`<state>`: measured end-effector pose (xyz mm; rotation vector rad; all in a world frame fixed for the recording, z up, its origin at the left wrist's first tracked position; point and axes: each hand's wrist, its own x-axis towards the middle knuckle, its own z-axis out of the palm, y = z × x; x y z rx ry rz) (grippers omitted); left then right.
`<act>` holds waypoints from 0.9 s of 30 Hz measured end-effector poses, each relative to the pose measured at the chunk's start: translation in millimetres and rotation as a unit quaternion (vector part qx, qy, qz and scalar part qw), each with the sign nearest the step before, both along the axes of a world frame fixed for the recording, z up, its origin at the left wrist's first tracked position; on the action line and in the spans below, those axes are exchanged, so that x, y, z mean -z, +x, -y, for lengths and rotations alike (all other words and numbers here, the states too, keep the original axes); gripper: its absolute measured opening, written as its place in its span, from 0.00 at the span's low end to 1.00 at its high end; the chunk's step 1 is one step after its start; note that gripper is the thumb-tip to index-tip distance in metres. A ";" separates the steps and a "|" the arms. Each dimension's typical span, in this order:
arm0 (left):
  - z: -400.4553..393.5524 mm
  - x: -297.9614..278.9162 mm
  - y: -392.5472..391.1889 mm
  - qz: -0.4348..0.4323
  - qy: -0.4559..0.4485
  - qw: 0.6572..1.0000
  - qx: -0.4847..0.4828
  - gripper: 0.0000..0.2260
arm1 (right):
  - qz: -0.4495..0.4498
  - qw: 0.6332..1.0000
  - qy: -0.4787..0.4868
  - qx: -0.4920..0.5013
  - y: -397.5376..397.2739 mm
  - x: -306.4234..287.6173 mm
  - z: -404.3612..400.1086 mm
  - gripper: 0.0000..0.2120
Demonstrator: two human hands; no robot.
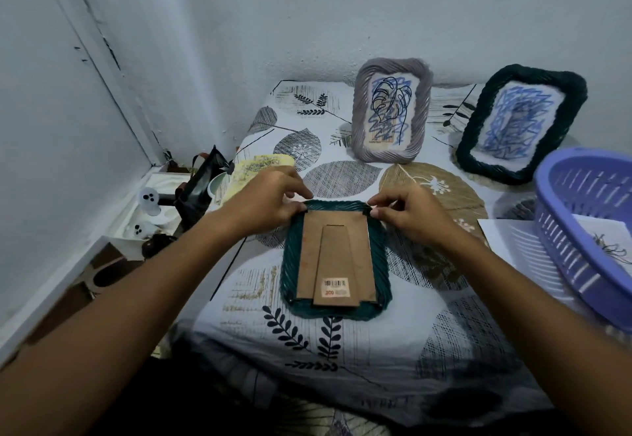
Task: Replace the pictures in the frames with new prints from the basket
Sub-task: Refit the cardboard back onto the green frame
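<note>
A dark green woven frame (292, 264) lies face down on the leaf-print cloth, its brown cardboard back (337, 258) and folded stand with a barcode sticker facing up. My left hand (270, 201) pinches at the frame's far left corner. My right hand (407, 210) pinches at the far right corner, fingers curled on the edge. A grey frame (390, 117) and a dark green frame (523, 124) stand at the back, each showing a blue scribbled picture. The purple basket (588, 230) at the right holds a print (605, 244).
A white sheet (506, 240) lies under the basket's near side. A yellowish paper (253, 169) sits at the table's left edge. Left of the table, low down, are a white tray with small ghost figures (148, 201) and a black bag (201, 186). Walls close in behind and left.
</note>
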<state>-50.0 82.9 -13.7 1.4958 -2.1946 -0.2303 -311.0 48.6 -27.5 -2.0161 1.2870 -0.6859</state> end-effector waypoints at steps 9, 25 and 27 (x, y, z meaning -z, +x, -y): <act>-111.0 21.9 -19.4 -0.180 0.056 0.966 -0.175 0.04 | 0.071 0.996 0.016 0.058 -8.3 11.4 -96.6 0.06; -146.2 33.9 -46.9 -0.242 0.065 0.927 -0.280 0.06 | 0.026 0.988 -0.047 0.145 -2.4 23.4 -140.0 0.04; -146.1 34.0 -47.8 -0.242 0.066 0.925 -0.284 0.06 | 0.032 0.987 -0.046 0.148 -2.0 23.2 -140.2 0.04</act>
